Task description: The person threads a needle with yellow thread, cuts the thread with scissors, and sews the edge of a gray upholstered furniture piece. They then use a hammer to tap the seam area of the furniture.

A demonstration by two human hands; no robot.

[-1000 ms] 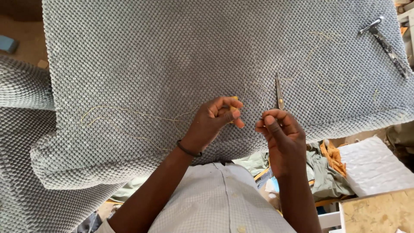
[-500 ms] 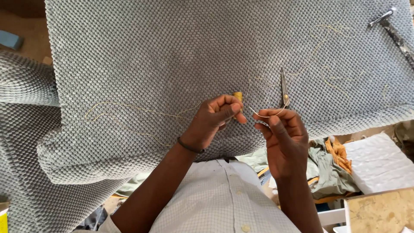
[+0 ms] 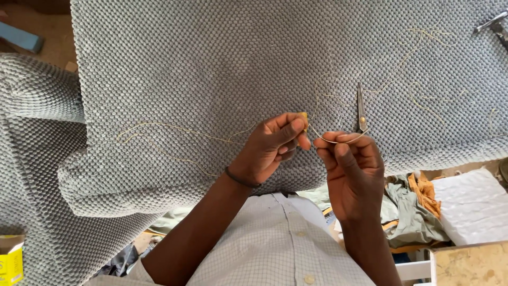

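Observation:
A large grey textured fabric cushion (image 3: 238,63) fills most of the view. My left hand (image 3: 272,145) pinches a small yellow piece (image 3: 303,115) with tan thread (image 3: 174,127) trailing left across the fabric. My right hand (image 3: 349,169) pinches a loop of the same thread just to the right of the left fingertips. A pair of scissors (image 3: 361,108) lies shut on the fabric just beyond my right hand. More loose thread (image 3: 418,47) curls over the fabric at upper right.
A metal tool (image 3: 489,22) lies at the top right edge. Olive and orange cloth (image 3: 410,206) and a white foam block (image 3: 473,204) sit below the cushion at right. A yellow box (image 3: 10,265) is at bottom left.
My hands have come slightly closer together and a thread loop now shows between them. The view has shifted a little; the scissors stay on the fabric.

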